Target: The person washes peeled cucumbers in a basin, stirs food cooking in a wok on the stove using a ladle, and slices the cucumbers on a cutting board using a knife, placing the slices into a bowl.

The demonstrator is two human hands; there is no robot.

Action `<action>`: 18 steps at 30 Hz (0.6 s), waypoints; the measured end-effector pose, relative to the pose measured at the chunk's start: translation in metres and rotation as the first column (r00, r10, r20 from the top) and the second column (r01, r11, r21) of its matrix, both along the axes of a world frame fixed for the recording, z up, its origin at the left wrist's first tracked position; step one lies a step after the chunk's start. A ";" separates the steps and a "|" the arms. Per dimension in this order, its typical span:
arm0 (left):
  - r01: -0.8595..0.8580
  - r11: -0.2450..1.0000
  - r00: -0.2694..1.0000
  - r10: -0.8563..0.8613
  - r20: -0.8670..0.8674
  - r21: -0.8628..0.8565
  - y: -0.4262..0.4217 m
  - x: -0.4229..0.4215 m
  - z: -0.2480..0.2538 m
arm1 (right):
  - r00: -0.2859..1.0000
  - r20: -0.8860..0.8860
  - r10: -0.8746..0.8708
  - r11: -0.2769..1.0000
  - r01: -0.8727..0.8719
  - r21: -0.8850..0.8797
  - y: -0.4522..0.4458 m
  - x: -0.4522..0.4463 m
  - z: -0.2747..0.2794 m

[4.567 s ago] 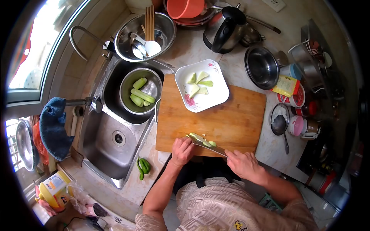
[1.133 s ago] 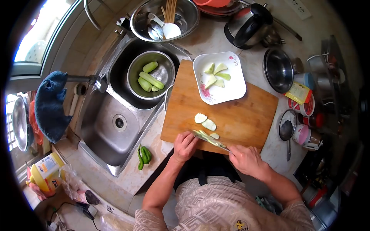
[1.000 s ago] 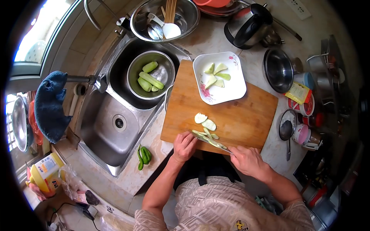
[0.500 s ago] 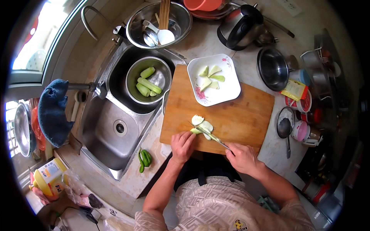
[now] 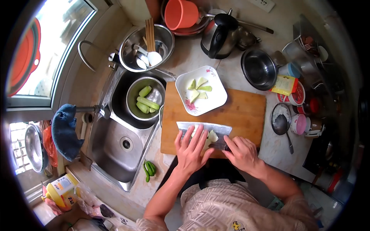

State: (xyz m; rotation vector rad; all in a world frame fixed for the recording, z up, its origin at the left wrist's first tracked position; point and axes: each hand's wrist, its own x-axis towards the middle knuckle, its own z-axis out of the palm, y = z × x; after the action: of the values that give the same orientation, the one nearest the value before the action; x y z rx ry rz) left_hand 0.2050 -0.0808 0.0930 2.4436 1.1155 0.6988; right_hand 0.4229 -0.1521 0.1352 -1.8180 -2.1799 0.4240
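Note:
My right hand [image 5: 243, 153] grips a kitchen knife [image 5: 221, 128], whose broad blade lies nearly flat over the wooden cutting board [image 5: 246, 111]. Pale green-white cut vegetable pieces [image 5: 212, 136] rest on the blade. Over these pieces my left hand [image 5: 190, 152] reaches with its fingers stretched out, hiding part of them. Just beyond the knife, a white flowered dish [image 5: 214, 101] stands on the board with several pale green wedges [image 5: 199, 94] in it.
To the left is a double sink [image 5: 115, 152]; a steel bowl [image 5: 133, 108] there holds peeled green vegetables [image 5: 148, 102]. Green chillies [image 5: 149, 168] lie on the counter edge. A kettle [image 5: 219, 36], black bowl [image 5: 259, 69] and ladle [image 5: 281, 124] stand behind and right.
The knife has turned from edge-down to nearly flat, with cut pieces now on its blade. My left hand has opened from its curled hold and spread over them. The camera view has shifted.

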 end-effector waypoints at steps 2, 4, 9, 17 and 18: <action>-0.017 0.999 0.995 0.014 -0.097 -0.037 0.022 0.023 0.007 | 0.999 0.041 -0.010 0.999 0.009 0.033 0.011 0.002 0.005; -0.031 0.999 0.991 0.025 -0.131 -0.044 0.048 0.040 0.008 | 0.996 0.085 -0.012 0.998 0.007 0.066 0.021 0.006 0.010; -0.037 0.997 0.993 0.044 -0.106 0.066 0.102 0.064 -0.011 | 0.981 0.182 -0.066 0.995 0.050 0.086 0.050 0.016 0.026; -0.092 0.977 0.995 0.085 0.045 0.190 0.173 0.063 -0.047 | 0.955 0.246 -0.167 0.985 0.173 -0.004 0.054 0.037 0.045; -0.078 0.985 0.991 0.060 0.123 0.154 0.176 0.062 -0.053 | 0.952 0.256 -0.171 0.984 0.180 -0.013 0.055 0.038 0.045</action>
State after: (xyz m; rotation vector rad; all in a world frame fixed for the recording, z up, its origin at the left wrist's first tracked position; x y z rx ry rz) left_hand 0.2674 0.0948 0.0403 2.4654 1.1429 0.9750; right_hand 0.4608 -0.0968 0.1800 -2.1698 -2.1526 0.2020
